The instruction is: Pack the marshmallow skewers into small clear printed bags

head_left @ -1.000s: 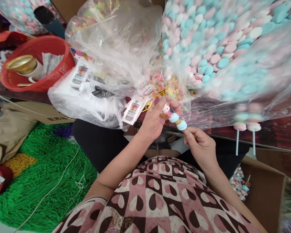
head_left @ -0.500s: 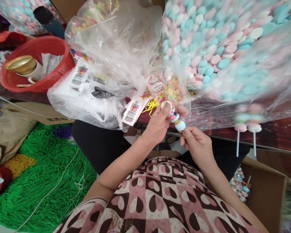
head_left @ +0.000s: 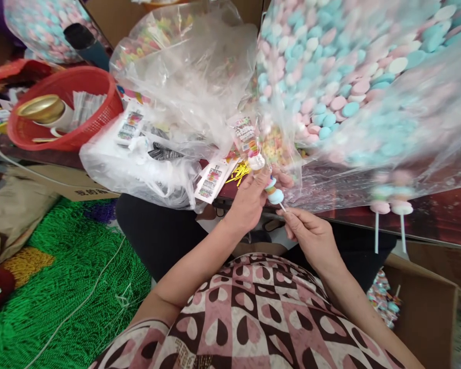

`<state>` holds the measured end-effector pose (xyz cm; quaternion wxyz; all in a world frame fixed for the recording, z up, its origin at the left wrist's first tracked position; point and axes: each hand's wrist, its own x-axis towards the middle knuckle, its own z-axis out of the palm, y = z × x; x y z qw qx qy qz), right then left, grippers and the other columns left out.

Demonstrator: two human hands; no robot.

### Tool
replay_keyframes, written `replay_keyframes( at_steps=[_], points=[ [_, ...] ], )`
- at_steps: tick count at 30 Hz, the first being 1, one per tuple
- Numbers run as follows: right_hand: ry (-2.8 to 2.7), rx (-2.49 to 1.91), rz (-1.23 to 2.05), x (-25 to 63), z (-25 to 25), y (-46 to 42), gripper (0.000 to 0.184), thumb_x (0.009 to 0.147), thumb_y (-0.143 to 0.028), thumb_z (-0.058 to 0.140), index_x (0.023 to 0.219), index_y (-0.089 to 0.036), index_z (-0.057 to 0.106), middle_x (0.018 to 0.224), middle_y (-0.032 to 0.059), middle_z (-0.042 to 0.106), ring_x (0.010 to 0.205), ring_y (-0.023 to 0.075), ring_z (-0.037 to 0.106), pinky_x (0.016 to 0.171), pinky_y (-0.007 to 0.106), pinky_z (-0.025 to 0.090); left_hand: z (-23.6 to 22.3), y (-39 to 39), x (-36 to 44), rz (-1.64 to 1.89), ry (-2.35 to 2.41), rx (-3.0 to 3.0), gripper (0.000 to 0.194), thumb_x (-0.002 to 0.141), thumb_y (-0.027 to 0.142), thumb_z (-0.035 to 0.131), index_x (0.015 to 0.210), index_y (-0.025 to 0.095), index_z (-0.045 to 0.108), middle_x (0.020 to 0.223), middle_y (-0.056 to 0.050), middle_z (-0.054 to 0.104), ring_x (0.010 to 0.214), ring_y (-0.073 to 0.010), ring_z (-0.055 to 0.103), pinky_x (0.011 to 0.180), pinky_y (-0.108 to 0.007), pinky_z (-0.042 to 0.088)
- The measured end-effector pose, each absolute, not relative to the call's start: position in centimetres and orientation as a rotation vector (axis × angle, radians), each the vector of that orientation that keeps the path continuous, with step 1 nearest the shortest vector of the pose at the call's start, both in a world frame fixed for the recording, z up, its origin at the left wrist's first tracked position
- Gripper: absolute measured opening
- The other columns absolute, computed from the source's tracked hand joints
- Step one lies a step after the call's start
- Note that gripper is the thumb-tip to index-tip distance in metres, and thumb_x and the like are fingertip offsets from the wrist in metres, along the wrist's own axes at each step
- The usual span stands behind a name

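Observation:
A candy skewer (head_left: 275, 197) with pale blue, orange and white sweets on a white stick is held between both hands. My left hand (head_left: 249, 200) is closed around its upper part, the thumb pressed over the sweets. A clear wrapper with a printed label (head_left: 244, 130) shows at the skewer's upper end; how far it covers the sweets is hard to see. My right hand (head_left: 311, 233) pinches the bare stick below the lowest blue sweet. Close to my left hand lie gold twist ties (head_left: 238, 173) and a stack of printed cards (head_left: 213, 179).
A large clear bag of pink, blue and white sweets (head_left: 338, 105) fills the back right. Two candy skewers (head_left: 402, 207) overhang the table edge. A red basket (head_left: 113, 97) stands left. Below right, a cardboard box (head_left: 426, 312) holds wrapped sweets; green bead strings (head_left: 80, 287) cover the floor left.
The skewer and my left hand have shifted slightly left. My right hand has slid down from the lowest sweet, so more stick shows. The wrapper's printed label is now upright above the sweets.

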<state>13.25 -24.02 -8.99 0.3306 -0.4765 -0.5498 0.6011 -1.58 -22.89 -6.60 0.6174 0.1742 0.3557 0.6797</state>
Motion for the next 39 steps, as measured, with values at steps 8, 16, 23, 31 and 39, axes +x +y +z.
replay_keyframes(
  at_steps=[8, 16, 23, 31, 39],
  points=[
    [-1.255, -1.227, 1.583, 13.5, -10.0, -23.6, 0.020, 0.076, -0.038, 0.077, 0.086, -0.022, 0.080, 0.050, -0.0032, 0.058, 0.046, 0.0090, 0.048, 0.045, 0.022, 0.038, -5.7, -23.1, -3.5, 1.535, 0.737, 0.450, 0.049, 0.067, 0.043, 0.085, 0.105, 0.024, 0.062, 0.106, -0.003, 0.072, 0.100, -0.0205, 0.070, 0.083, -0.032, 0.053],
    [-1.624, -1.291, 1.065, 13.4, -9.4, -24.5, 0.015, 0.083, -0.032, 0.069, 0.089, -0.023, 0.080, 0.059, -0.0005, 0.065, 0.052, 0.0141, 0.056, 0.055, 0.028, 0.048, -5.1, -22.2, -2.4, 1.551, 0.841, 0.358, 0.024, 0.075, 0.036, 0.077, 0.078, 0.019, 0.061, 0.069, 0.000, 0.066, 0.086, -0.0192, 0.071, 0.076, -0.030, 0.052],
    [-1.573, -1.295, 1.198, 12.7, -9.5, -24.9, 0.021, 0.087, -0.036, 0.065, 0.095, -0.022, 0.079, 0.051, -0.0034, 0.055, 0.045, 0.0124, 0.049, 0.049, 0.026, 0.041, -6.8, -23.0, -0.7, 1.531, 0.851, 0.301, 0.028, 0.073, 0.038, 0.079, 0.076, 0.017, 0.060, 0.067, 0.001, 0.066, 0.076, -0.0163, 0.070, 0.079, -0.028, 0.050],
    [-1.357, -1.172, 1.645, 14.1, -10.2, -23.9, 0.028, 0.085, -0.047, 0.069, 0.089, -0.019, 0.077, 0.049, -0.0043, 0.049, 0.044, 0.0088, 0.039, 0.044, 0.023, 0.029, -5.4, -23.1, -4.1, 1.547, 0.696, 0.402, 0.037, 0.072, 0.043, 0.081, 0.100, 0.023, 0.065, 0.105, -0.005, 0.073, 0.097, -0.0211, 0.071, 0.086, -0.036, 0.054],
    [-1.396, -1.246, 1.528, 15.8, -10.2, -23.8, 0.025, 0.082, -0.044, 0.072, 0.094, -0.022, 0.077, 0.057, -0.0028, 0.053, 0.051, 0.0108, 0.045, 0.047, 0.024, 0.036, -5.6, -22.3, -5.4, 1.686, 0.825, 0.357, 0.014, 0.083, 0.029, 0.071, 0.088, 0.015, 0.073, 0.079, -0.004, 0.074, 0.088, -0.0200, 0.073, 0.090, -0.035, 0.055]
  ],
)
